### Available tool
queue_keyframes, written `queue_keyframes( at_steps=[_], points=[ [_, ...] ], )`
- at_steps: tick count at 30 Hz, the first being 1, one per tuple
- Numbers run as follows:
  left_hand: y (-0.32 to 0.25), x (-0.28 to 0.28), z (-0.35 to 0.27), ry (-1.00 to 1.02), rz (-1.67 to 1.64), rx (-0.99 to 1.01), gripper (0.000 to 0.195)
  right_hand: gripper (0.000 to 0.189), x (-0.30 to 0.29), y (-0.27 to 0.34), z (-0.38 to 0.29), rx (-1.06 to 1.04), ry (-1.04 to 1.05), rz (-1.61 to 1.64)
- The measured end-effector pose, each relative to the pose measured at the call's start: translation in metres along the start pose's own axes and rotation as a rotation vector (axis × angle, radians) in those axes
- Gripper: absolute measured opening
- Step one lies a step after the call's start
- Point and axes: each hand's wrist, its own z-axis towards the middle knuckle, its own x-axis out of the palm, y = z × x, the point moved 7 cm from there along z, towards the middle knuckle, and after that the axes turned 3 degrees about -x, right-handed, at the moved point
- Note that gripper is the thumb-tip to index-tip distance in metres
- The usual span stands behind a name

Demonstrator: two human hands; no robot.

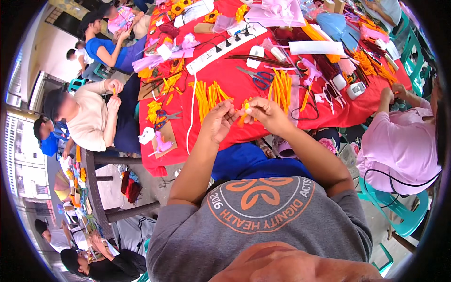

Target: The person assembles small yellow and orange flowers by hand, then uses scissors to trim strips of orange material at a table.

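My left hand (222,118) and my right hand (266,112) meet over the near edge of a red tablecloth (169,81). Between their fingertips is a small orange-yellow piece (243,114), which looks like bent pipe cleaner; the fingers partly hide it. The right fingers pinch it, while the left fingertips touch its side. Bundles of yellow pipe cleaners lie beyond each hand, one at the left (201,102) and one at the right (280,88). Blue-handled scissors (261,79) rest between and beyond the hands.
A white power strip (225,47) with plugs crosses the table, its cord running towards the near edge. Pink glue guns lie at left (162,143) and right (312,72). More scissors (165,118) are at left. People sit at the left (91,116) and right (398,141).
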Motion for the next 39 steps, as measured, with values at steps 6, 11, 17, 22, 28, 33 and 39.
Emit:
queue_keyframes(
  at_steps=[6, 11, 17, 22, 28, 33, 39],
  points=[
    [0.001, -0.011, -0.021, -0.184, -0.078, 0.087, 0.025, 0.009, 0.005, 0.018, -0.009, -0.071, -0.155, 0.104],
    [0.026, 0.02, -0.038, 0.066, -0.254, -0.146, 0.025, 0.009, 0.013, 0.038, -0.018, -0.234, -0.113, 0.073],
    [-0.007, 0.035, -0.053, 0.012, -0.152, 0.209, 0.021, 0.009, 0.022, 0.039, -0.031, -0.204, -0.027, 0.06],
    [-0.009, 0.043, -0.066, 0.026, -0.048, 0.278, 0.02, 0.006, 0.025, 0.048, -0.033, -0.132, -0.057, 0.129],
    [-0.021, 0.059, -0.076, 0.196, 0.244, 0.384, 0.014, 0.002, 0.027, 0.051, -0.039, -0.032, -0.067, 0.054],
    [-0.022, 0.059, -0.078, 0.237, 0.365, 0.348, 0.012, 0.005, 0.03, 0.066, -0.038, -0.045, 0.002, -0.178],
    [-0.024, 0.065, -0.084, 0.261, 0.568, 0.412, 0.009, 0.008, 0.03, 0.065, -0.038, -0.004, -0.008, -0.342]
  ],
)
